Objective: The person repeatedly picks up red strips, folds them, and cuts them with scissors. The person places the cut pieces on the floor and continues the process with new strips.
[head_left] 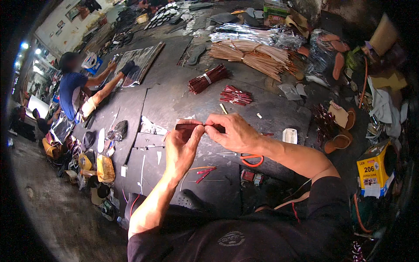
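Both hands meet over the middle of the dark work surface, fingertips pinched close together. My left hand [182, 146] grips a dark red strip [188, 127] between thumb and fingers. At the strip's right end, the thumb and forefinger of my right hand [235, 133] pinch it too. Beyond my hands lie a banded bundle of dark red strips [207, 80] and a looser pile of red strips [236, 94]. Scissors with orange handles [252, 160] rest below my right forearm. A few short red scraps [204, 174] lie nearer to me.
Tan strips [248, 52] and silver strips [240, 31] are heaped at the back. A white dish [290, 136] stands right of my hands, with brown sandals [338, 142] and a yellow tin [371, 170] farther right. Another person [72, 91] sits at the left, beside a flat panel [142, 61].
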Demonstrator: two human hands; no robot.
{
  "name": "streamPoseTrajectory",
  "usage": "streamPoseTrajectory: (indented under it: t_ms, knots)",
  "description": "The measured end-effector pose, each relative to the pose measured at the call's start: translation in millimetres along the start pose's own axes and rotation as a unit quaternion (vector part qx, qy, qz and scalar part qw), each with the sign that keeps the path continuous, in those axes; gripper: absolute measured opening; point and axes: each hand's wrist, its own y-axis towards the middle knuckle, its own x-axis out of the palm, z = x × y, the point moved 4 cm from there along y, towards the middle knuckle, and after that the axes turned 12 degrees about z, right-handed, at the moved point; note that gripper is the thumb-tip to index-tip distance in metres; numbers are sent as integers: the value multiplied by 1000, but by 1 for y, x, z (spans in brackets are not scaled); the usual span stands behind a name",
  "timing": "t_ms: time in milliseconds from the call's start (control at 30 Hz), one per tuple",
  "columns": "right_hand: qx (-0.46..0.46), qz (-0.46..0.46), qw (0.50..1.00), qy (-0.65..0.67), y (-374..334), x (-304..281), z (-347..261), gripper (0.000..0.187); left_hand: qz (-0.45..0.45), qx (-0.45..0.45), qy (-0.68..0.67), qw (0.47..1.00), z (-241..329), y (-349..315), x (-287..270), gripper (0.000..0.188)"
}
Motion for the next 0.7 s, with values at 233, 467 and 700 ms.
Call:
streamPoseTrajectory:
  t_ms: [233, 467, 700]
  knots:
    - [162, -46, 978, 121, -8, 4, 21, 30, -60, -39, -84, 994, -23, 14, 4, 17]
    - [61, -15, 998, 21, 1, -63, 70, 26, -100, -29, -43, 994, -5, 8, 17, 35]
    - [-27, 311, 774, -551, -67, -301, 178, 25, -132, -19, 16, 991, -6, 11, 4, 36]
